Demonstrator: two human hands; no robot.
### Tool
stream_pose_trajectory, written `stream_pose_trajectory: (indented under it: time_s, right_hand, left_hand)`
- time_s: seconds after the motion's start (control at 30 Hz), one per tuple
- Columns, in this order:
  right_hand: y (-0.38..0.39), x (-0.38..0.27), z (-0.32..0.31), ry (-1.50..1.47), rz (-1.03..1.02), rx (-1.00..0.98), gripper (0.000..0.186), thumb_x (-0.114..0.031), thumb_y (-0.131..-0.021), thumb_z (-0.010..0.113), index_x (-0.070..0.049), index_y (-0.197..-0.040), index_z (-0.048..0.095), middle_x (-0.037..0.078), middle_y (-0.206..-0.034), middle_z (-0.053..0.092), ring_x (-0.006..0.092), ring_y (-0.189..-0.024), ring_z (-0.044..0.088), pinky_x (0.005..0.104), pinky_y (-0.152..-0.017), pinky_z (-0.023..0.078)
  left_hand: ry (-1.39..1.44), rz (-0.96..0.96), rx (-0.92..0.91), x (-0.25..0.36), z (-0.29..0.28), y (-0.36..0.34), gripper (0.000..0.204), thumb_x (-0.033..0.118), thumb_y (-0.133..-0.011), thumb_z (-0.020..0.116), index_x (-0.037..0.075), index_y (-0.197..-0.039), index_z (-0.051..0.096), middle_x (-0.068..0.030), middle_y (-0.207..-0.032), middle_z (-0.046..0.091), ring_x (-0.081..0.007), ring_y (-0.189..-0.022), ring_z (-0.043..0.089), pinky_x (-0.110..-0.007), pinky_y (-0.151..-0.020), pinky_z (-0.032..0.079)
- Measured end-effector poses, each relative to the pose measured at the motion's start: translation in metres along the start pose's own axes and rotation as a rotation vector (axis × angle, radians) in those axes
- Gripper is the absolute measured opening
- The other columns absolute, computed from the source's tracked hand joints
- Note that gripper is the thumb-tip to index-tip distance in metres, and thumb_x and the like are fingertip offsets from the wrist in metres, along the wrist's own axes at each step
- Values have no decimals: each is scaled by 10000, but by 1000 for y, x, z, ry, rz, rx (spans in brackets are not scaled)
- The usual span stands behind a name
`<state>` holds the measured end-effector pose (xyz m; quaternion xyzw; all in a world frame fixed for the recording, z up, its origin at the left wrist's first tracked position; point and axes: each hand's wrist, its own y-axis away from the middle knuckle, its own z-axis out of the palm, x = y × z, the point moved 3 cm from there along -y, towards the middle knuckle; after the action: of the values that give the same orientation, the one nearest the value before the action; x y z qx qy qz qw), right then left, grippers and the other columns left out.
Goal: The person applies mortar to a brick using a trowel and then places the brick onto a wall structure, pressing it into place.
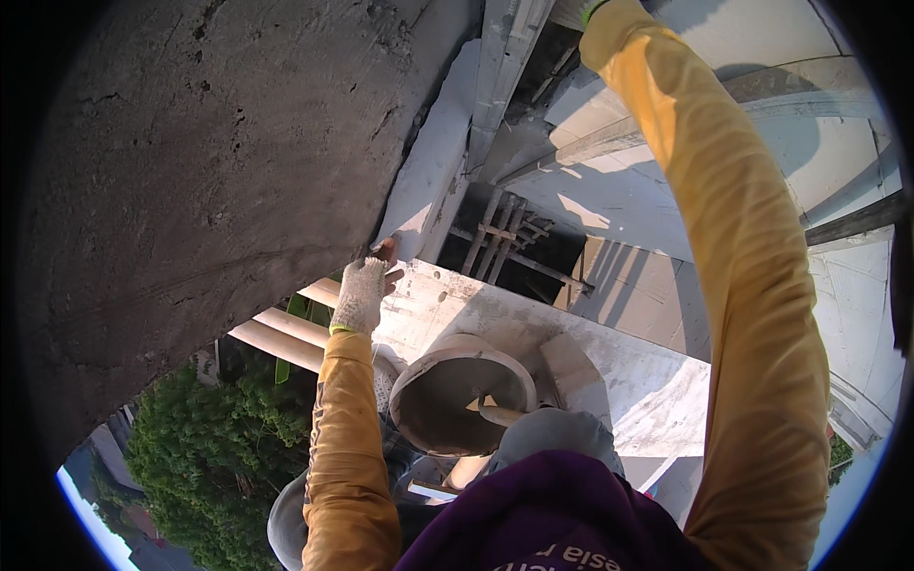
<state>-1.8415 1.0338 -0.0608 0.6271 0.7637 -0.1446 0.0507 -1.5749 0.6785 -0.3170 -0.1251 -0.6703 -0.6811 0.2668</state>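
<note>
My left hand (367, 290), in a knitted glove with bare fingertips, rests with fingers apart against the lower end of a pale board (424, 162) beside a rough grey cement surface (219, 152). My right hand (595, 14) reaches up to the top edge of the picture, its fingers hidden. Below, between my arms, a round bucket (414, 400) holds grey mortar, with a trowel (500, 414) in it. The bucket stands on a worn whitish plank (647, 390), near my knee.
An opening with crossed poles (500, 238) lies beyond the plank. Curved pale panels (838, 162) fill the right side. Two light poles (276, 338) jut out at lower left, above treetops (200, 438) far below.
</note>
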Motion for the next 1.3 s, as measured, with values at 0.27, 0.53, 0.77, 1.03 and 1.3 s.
stream_pose_trajectory:
  time_s: [0.27,0.53,0.77,1.03,1.3]
  right_hand:
    - [23,1,18,-8,16,206,314,-278,-946,513,-62,-1101,680,179,-1064,714,350,-1001,679,418,-852,544]
    - [57,95,175,-43,51,173,289,-230,-916,574,-40,-1114,662,194,-1135,680,355,-1061,641,416,-925,511]
    - [24,65,241,-347,156,-109,550,-493,-1034,375,-65,-1308,586,147,-1366,590,291,-1277,532,378,-1084,403]
    - [19,56,242,-190,76,-331,597,-529,-1041,295,-138,-1449,487,97,-1529,447,272,-1414,397,354,-1171,312]
    - [25,41,194,199,21,-444,739,-648,-970,376,-92,-1447,473,176,-1502,449,359,-1401,398,440,-1190,260]
  left_hand:
    - [-94,238,98,5,27,4,557,446,-881,750,61,-1239,567,-50,-1150,669,-183,-825,686,-297,-655,501]
    - [-317,175,124,12,47,2,626,495,-886,738,6,-1243,578,-99,-1105,667,-179,-891,671,-327,-749,556]
    - [-190,278,126,7,31,13,595,456,-903,731,-13,-1236,581,-98,-1130,650,-189,-928,656,-320,-734,565]
    - [-118,247,145,10,37,19,443,218,-940,671,-33,-1275,525,-92,-1104,638,-153,-897,664,-284,-697,592]
    - [-36,427,135,10,47,19,337,153,-937,645,-80,-1171,579,-76,-960,633,-124,-772,648,-261,-644,605]
